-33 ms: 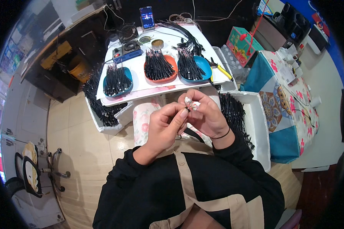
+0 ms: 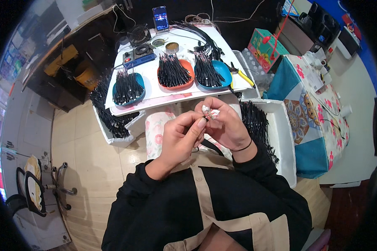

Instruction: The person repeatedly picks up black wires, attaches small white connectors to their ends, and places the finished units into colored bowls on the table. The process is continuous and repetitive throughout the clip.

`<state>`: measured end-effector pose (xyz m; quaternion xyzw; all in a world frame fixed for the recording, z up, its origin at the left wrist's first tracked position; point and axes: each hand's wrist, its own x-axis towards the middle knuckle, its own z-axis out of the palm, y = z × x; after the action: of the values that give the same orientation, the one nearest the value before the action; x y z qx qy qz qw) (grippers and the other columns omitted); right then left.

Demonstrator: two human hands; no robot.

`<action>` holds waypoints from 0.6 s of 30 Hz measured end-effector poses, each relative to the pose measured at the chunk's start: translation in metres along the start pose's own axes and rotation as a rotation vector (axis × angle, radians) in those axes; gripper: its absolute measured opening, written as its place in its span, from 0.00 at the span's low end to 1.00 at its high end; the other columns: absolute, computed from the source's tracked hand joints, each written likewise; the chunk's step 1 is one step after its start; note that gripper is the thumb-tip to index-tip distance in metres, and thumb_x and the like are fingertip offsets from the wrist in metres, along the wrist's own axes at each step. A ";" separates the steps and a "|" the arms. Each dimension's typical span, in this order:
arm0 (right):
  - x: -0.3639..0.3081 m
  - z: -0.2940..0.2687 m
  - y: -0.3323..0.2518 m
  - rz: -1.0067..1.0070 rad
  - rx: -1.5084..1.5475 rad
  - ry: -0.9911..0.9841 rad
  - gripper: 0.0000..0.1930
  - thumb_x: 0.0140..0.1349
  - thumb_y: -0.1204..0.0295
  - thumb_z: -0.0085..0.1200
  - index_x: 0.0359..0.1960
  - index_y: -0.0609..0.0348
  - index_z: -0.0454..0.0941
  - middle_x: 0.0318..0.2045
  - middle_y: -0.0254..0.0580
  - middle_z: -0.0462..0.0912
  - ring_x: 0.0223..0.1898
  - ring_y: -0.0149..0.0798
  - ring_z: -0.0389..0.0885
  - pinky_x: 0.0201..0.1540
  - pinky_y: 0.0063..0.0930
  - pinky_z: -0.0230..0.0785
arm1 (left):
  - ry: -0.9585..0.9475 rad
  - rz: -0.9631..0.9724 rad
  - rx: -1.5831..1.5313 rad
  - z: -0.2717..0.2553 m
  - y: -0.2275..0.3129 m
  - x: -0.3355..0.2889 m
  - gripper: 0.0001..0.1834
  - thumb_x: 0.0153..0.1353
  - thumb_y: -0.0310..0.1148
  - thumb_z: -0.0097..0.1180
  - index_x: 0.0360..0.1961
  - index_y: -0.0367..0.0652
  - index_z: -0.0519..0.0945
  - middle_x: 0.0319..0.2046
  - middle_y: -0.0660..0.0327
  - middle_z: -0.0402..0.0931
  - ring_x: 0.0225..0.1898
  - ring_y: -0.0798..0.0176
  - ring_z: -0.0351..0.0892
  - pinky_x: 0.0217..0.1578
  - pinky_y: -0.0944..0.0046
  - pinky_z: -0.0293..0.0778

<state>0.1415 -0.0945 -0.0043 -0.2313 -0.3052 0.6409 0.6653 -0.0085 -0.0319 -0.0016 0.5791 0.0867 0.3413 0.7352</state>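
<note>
Close together above my lap, both hands work on one thin black cable with fine reddish wires [image 2: 207, 116] bared at its end. My left hand [image 2: 182, 136] pinches the cable just below these wires between thumb and index finger. From the other side, my right hand [image 2: 226, 125] has its thumb and index fingertips closed at the wire ends. White wrapping [image 2: 214, 113] covers those right fingertips, and a dark band circles the wrist. Most of the cable is hidden behind my fingers.
Ahead on a white table [image 2: 155, 103], black cables fill a blue tray [image 2: 140, 80], an orange tray [image 2: 187, 67] and another blue tray [image 2: 227, 74]. Yellow-handled pliers [image 2: 246, 78] lie at right. A phone [image 2: 161, 19] stands behind. White foam boxes [image 2: 284, 138] with cables flank my knees.
</note>
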 end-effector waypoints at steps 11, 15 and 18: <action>0.002 -0.015 0.002 0.014 0.008 -0.060 0.16 0.64 0.69 0.54 0.49 0.60 0.67 0.40 0.35 0.74 0.37 0.28 0.78 0.36 0.19 0.75 | -0.026 -0.199 -0.013 -0.010 0.000 0.001 0.11 0.67 0.28 0.51 0.44 0.31 0.78 0.25 0.64 0.76 0.23 0.79 0.65 0.22 0.78 0.59; 0.007 -0.024 0.009 0.021 -0.056 0.050 0.18 0.62 0.70 0.55 0.51 0.58 0.65 0.43 0.35 0.72 0.39 0.27 0.76 0.40 0.18 0.73 | 0.000 -0.240 -0.026 -0.015 -0.007 0.006 0.11 0.67 0.28 0.51 0.44 0.31 0.79 0.24 0.63 0.76 0.22 0.80 0.64 0.22 0.79 0.57; 0.012 -0.032 0.011 0.037 -0.079 0.066 0.22 0.60 0.69 0.58 0.53 0.56 0.64 0.47 0.37 0.69 0.44 0.28 0.73 0.44 0.20 0.72 | 0.041 -0.308 -0.090 -0.018 -0.012 0.011 0.11 0.66 0.27 0.52 0.43 0.31 0.79 0.24 0.63 0.75 0.21 0.79 0.63 0.21 0.79 0.56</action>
<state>0.1557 -0.0791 -0.0333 -0.2837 -0.3037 0.6327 0.6534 -0.0049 -0.0122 -0.0154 0.5182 0.1741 0.2400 0.8022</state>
